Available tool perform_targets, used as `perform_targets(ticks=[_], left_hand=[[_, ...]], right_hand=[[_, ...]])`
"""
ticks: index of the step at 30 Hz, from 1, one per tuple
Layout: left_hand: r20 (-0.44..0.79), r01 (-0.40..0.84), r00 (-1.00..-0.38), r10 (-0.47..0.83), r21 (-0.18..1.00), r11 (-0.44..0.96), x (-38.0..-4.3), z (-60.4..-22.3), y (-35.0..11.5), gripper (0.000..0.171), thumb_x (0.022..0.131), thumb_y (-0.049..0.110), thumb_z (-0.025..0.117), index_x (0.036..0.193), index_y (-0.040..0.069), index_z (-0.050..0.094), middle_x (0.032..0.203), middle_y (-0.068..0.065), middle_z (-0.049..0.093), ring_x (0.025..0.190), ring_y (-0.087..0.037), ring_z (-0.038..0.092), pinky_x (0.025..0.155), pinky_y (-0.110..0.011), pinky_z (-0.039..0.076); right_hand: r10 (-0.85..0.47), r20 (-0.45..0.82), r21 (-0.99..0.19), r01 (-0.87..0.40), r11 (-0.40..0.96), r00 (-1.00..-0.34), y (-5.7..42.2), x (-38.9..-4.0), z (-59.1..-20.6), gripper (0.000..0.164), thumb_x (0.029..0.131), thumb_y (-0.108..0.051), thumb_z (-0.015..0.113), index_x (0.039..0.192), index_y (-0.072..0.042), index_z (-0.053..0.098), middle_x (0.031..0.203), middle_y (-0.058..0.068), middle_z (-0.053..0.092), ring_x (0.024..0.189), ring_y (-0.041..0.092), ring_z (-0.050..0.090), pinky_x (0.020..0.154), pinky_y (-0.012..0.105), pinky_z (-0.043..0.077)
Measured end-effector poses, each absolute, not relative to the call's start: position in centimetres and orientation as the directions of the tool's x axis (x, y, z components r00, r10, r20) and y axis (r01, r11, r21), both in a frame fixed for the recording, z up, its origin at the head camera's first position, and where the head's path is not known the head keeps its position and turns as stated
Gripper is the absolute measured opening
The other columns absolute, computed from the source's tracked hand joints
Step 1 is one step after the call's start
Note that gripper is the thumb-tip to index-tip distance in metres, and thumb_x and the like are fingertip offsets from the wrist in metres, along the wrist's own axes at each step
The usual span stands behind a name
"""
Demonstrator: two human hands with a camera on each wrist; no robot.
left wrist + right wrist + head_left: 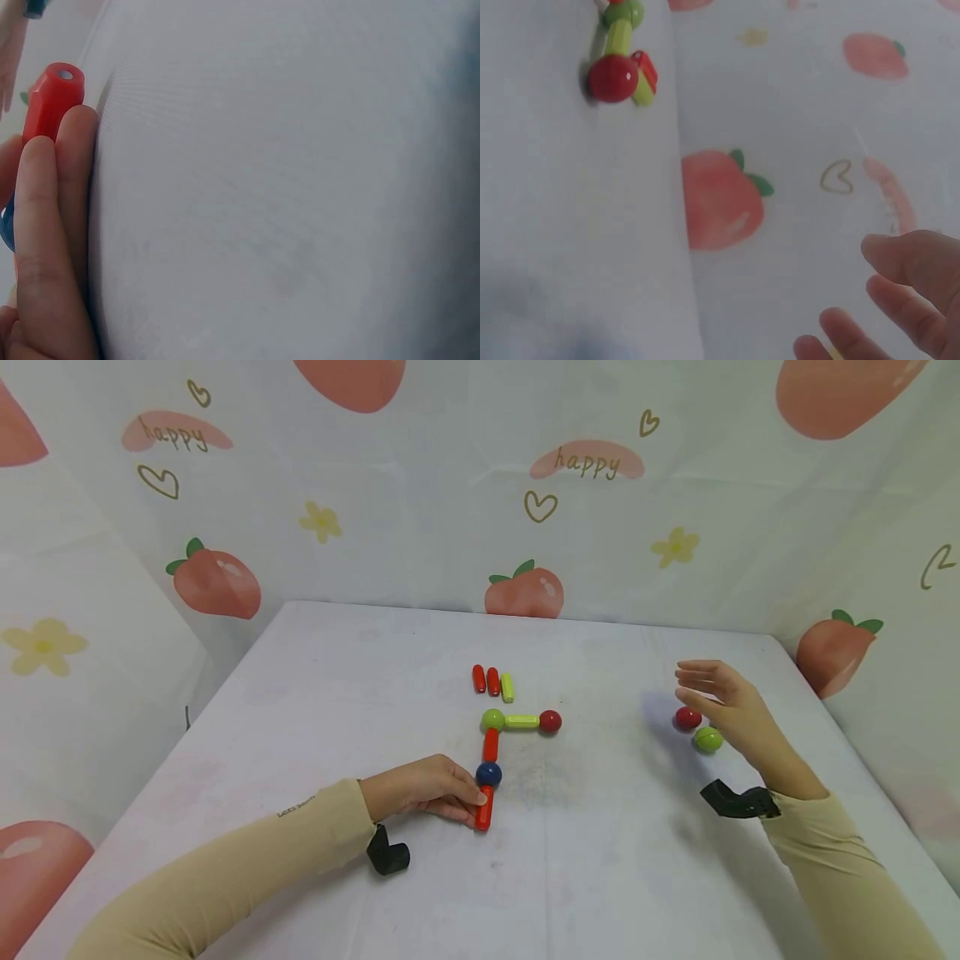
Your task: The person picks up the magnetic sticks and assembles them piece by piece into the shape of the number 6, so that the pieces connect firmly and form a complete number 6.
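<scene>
My left hand [438,787] pinches the lower red rod [484,810] between thumb and fingers; the rod's end, with a small metallic spot, shows in the left wrist view. That rod touches a blue ball [489,774]. From the ball another red rod [491,745] runs to a green ball [492,720], then a yellow-green rod [522,722] reaches a red ball [551,721]. On the right, my right hand [731,710] is raised with fingers loosely extended and holds nothing. Close by it lie a loose red ball [687,719] and a loose green ball [708,740], partly covered by the hand.
Behind the joined pieces, two red rods [486,681] and one yellow-green rod [507,687] lie side by side. A white cloth covers the table [360,693]. A printed curtain [435,485] hangs along the table's back edge.
</scene>
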State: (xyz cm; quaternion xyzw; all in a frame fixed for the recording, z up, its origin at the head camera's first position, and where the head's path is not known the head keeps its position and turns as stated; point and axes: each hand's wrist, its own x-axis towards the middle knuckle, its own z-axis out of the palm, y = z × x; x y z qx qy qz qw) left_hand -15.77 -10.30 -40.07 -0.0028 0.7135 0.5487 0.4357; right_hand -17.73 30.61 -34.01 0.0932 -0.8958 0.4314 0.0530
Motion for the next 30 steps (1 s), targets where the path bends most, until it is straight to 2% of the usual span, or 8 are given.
perform_targets(ticks=[8,9,13,15,16,20,22,30], left_hand=[[-0.626,-0.486,-0.619,0.475,0.780,0.395,-15.8,-40.0,-10.3,0.018,0.088,0.012,0.070,0.099,-0.002,0.072,0.083,-0.009,0.072,0.069,-0.013,0.071,0.066,-0.019,0.055],[-0.625,-0.485,-0.619,0.476,0.781,0.394,-15.8,-40.0,-10.3,0.018,0.088,0.011,0.070,0.099,-0.002,0.072,0.083,-0.009,0.073,0.069,-0.013,0.071,0.066,-0.019,0.055],[-0.623,-0.482,-0.619,0.477,0.782,0.396,-15.7,-40.0,-10.3,0.018,0.088,0.011,0.069,0.099,-0.003,0.072,0.083,-0.009,0.073,0.069,-0.013,0.071,0.066,-0.019,0.055],[-0.625,-0.483,-0.618,0.477,0.781,0.396,-15.7,-40.0,-10.3,0.018,0.088,0.012,0.069,0.099,-0.003,0.072,0.083,-0.009,0.072,0.069,-0.013,0.070,0.067,-0.019,0.055],[-0.625,-0.484,-0.617,0.478,0.780,0.396,-15.8,-40.0,-10.3,0.019,0.088,0.012,0.069,0.100,-0.003,0.072,0.083,-0.009,0.072,0.069,-0.013,0.070,0.067,-0.019,0.055],[-0.626,-0.484,-0.617,0.478,0.780,0.397,-15.8,-40.0,-10.4,0.018,0.088,0.012,0.069,0.100,-0.003,0.072,0.084,-0.009,0.072,0.069,-0.013,0.071,0.067,-0.019,0.055],[-0.624,-0.483,-0.617,0.479,0.781,0.396,-15.8,-40.0,-10.4,0.018,0.088,0.012,0.069,0.099,-0.003,0.072,0.084,-0.009,0.072,0.070,-0.014,0.071,0.067,-0.020,0.055],[-0.632,-0.487,-0.616,0.471,0.775,0.403,-15.8,-40.0,-10.3,0.018,0.088,0.012,0.070,0.099,-0.001,0.072,0.082,-0.009,0.072,0.070,-0.014,0.071,0.065,-0.018,0.055]], right_hand=[[-0.076,0.109,-0.736,-0.132,0.664,-0.991,33.0,-17.4,-35.4,0.042,0.097,-0.029,0.060,0.131,-0.007,0.049,0.116,-0.019,0.052,0.100,-0.016,0.045,0.076,0.004,0.040],[-0.075,0.097,-0.732,-0.122,0.670,-0.992,33.2,-17.3,-35.5,0.044,0.097,-0.031,0.059,0.132,-0.006,0.049,0.118,-0.013,0.054,0.099,-0.017,0.045,0.076,0.005,0.040],[-0.074,0.082,-0.729,-0.110,0.676,-0.994,34.3,-17.0,-36.4,0.040,0.096,-0.031,0.060,0.128,-0.008,0.052,0.109,-0.026,0.054,0.095,-0.019,0.046,0.075,0.007,0.038],[-0.074,0.080,-0.728,-0.109,0.677,-0.994,34.6,-16.9,-36.8,0.040,0.096,-0.029,0.061,0.127,-0.005,0.053,0.107,-0.025,0.055,0.095,-0.018,0.046,0.075,0.008,0.037],[-0.073,0.078,-0.727,-0.107,0.678,-0.994,34.8,-16.9,-37.0,0.040,0.095,-0.028,0.061,0.126,-0.005,0.053,0.104,-0.029,0.052,0.094,-0.018,0.046,0.075,0.007,0.037],[-0.067,0.045,-0.710,-0.079,0.699,-0.997,35.2,-16.7,-37.5,0.047,0.096,-0.028,0.060,0.129,0.003,0.049,0.111,-0.010,0.058,0.092,-0.019,0.044,0.073,0.009,0.038],[-0.065,0.032,-0.707,-0.069,0.704,-0.997,35.4,-16.6,-37.8,0.046,0.096,-0.027,0.060,0.129,0.004,0.050,0.112,-0.006,0.058,0.092,-0.019,0.044,0.074,0.008,0.039],[-0.087,0.068,-0.730,-0.110,0.674,-0.994,35.8,-16.2,-39.0,0.041,0.093,-0.019,0.065,0.121,0.008,0.054,0.098,-0.034,0.052,0.089,-0.021,0.046,0.072,0.006,0.039]])
